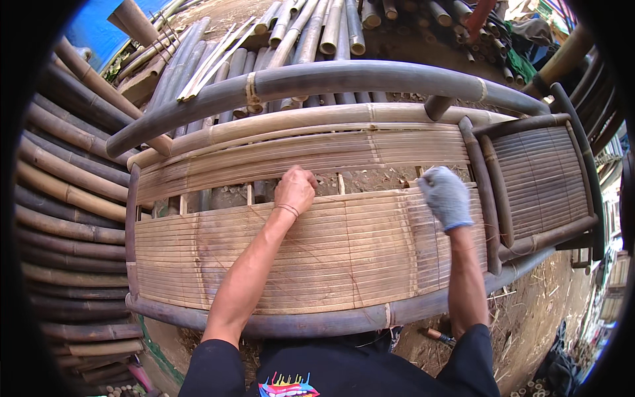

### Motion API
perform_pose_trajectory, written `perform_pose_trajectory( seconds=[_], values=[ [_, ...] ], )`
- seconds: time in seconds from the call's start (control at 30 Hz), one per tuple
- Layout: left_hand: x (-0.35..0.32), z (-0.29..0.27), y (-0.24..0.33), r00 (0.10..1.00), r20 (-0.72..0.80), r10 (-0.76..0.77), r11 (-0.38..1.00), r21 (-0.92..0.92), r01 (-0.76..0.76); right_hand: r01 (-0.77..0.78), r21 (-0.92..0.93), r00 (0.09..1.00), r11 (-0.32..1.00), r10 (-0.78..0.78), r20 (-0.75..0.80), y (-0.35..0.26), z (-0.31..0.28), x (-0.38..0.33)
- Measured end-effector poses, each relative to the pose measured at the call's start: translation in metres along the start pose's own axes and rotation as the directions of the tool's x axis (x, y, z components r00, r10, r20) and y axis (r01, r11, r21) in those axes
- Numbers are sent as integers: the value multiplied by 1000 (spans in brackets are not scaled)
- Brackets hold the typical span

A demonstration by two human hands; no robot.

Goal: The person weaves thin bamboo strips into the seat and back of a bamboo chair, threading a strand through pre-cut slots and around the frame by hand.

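A bamboo bench seat [304, 264] of split slats lies in front of me, framed by dark bamboo poles. A long gap runs between the near slats and the far slats [317, 153], with short crosspieces [341, 183] showing in it. My bare left hand [296, 190] is closed at the near edge of this gap. Further right, my right hand [446, 197], in a grey knitted glove, is curled at the same edge, slightly blurred. What either hand's fingers hold is hidden. Thin brown strands [311, 255] lie loosely across the near slats by my left forearm.
A thick dark bamboo rail [317, 78] crosses behind the seat. At the right stands a smaller slatted panel [542, 178]. Bamboo poles are stacked at the left [73, 218] and at the back [317, 33]. A wooden-handled tool [440, 336] lies below the front edge.
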State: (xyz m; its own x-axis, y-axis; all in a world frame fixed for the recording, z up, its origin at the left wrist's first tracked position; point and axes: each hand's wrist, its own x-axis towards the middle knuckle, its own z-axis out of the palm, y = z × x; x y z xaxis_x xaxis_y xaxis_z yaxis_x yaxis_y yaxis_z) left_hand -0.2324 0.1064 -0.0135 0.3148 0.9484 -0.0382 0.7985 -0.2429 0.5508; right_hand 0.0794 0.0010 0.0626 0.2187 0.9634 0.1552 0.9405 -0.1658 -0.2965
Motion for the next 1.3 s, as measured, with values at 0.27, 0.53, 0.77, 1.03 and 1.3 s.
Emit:
perform_pose_trajectory(
  seconds=[0.27, 0.53, 0.77, 1.03, 1.3],
  values=[
    [51, 44, -4, 839, 536, 96, 981, -195, 13, 340, 232, 630, 911, -404, 664, -65, 160, 81],
    [25, -5, 17, 895, 445, -35, 922, -332, 201, 260, 296, 913, 919, -334, 233, -76, 71, 27],
    [13, -21, 46, 858, 510, 51, 779, -558, 286, -99, 815, 962, 570, -156, 226, -75, 32, -33],
    [-65, 29, 115, 647, 127, 752, 654, -262, -709, 94, 986, 927, -135, 372, -37, -7, -69, -60],
    [-144, 3, 166, 344, -28, 938, 277, -534, -798, -547, 606, 709, 578, -64, 702, -83, -1, -39]
  ],
)
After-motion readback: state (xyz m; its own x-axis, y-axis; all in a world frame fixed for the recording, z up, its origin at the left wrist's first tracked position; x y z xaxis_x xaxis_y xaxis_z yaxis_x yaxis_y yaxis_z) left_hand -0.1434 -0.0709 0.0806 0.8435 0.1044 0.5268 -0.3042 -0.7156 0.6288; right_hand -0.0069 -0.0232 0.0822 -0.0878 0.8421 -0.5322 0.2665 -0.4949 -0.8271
